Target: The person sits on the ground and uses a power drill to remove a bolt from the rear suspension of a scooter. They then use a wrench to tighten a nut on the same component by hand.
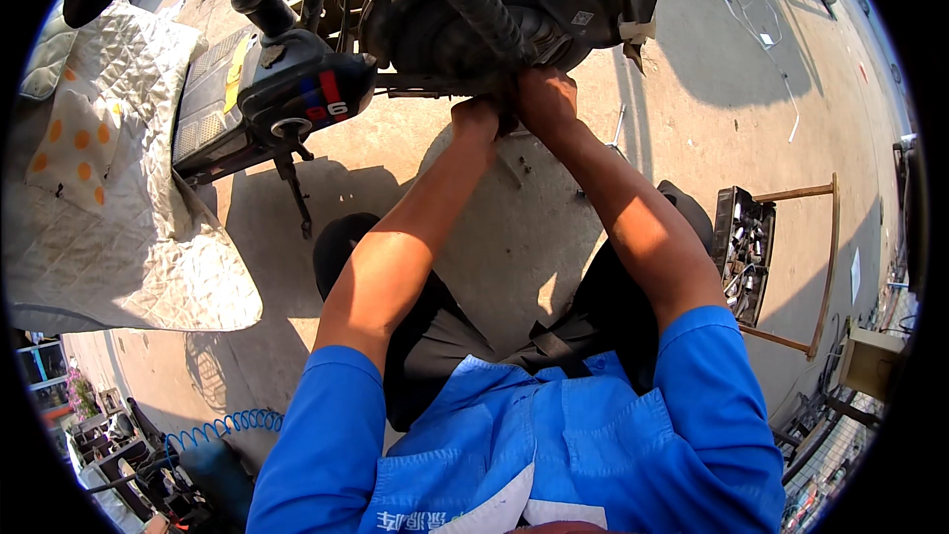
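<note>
A scooter or small motorbike stands in front of me, its black wheel at the top. A dark ribbed shock absorber slants down beside the wheel toward my hands. My left hand is closed low by the wheel, just under a dark horizontal bar. Right beside it, my right hand is curled at the lower end of the shock absorber. Both sets of fingertips lie in shadow or behind parts, so what they grip cannot be made out. Small loose parts lie on the ground below.
A quilted cover hangs over the scooter's left side, near the kickstand. A metal tool lies right of my hands. Further right are a black tray of sockets and tools and a rusty frame. A blue coiled hose lies lower left.
</note>
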### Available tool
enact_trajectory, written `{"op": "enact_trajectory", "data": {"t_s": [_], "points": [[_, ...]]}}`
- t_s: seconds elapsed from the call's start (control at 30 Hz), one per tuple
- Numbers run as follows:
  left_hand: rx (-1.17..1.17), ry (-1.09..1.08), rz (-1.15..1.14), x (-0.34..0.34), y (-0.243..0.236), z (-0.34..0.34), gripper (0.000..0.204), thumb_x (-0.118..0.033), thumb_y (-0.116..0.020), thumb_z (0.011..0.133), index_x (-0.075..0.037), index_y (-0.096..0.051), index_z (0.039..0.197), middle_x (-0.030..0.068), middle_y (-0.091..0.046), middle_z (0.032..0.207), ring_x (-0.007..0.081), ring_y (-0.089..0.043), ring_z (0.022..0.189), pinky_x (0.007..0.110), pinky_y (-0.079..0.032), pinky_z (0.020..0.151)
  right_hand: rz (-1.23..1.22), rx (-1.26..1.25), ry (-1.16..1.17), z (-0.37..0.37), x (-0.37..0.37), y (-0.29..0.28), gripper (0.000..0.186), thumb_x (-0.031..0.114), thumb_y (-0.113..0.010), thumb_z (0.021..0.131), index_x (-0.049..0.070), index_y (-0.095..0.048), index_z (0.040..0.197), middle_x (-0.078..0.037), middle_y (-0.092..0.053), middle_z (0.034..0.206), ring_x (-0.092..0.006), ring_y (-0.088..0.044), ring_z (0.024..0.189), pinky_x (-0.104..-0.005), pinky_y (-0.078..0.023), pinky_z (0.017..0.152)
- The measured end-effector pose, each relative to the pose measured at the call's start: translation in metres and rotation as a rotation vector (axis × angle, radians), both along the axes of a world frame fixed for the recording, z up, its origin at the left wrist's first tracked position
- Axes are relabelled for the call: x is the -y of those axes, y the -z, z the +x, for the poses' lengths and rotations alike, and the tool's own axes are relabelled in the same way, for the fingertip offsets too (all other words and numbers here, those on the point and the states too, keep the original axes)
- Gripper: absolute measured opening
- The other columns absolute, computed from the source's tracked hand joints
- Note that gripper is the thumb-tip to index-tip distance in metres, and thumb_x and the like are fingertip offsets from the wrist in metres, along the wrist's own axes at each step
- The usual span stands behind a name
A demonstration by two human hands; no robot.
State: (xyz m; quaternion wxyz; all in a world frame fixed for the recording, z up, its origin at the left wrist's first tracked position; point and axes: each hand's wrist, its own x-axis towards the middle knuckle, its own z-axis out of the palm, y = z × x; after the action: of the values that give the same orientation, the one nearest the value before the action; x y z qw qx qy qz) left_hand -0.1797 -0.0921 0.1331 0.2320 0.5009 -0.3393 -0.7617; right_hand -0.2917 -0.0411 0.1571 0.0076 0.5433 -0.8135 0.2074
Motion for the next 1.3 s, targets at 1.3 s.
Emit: {"op": "enact_trajectory", "data": {"t_s": [1.3], "points": [[-0.022, -0.038, -0.063, -0.002, 0.001, -0.001, 0.019, -0.009, -0.06, 0.083, 0.002, -0.066, 0.097, 0.0129, -0.067, 0.09, 0.0235, -0.067, 0.075, 0.035, -0.057, 0.063, 0.036, 0.025, -0.04, -0.001, 0.0, -0.004, 0.037, 0.04, -0.058, 0.084, 0.004, -0.069, 0.086, -0.022, -0.066, 0.085, -0.0394, -0.065, 0.083, -0.0464, -0.051, 0.073]]}}
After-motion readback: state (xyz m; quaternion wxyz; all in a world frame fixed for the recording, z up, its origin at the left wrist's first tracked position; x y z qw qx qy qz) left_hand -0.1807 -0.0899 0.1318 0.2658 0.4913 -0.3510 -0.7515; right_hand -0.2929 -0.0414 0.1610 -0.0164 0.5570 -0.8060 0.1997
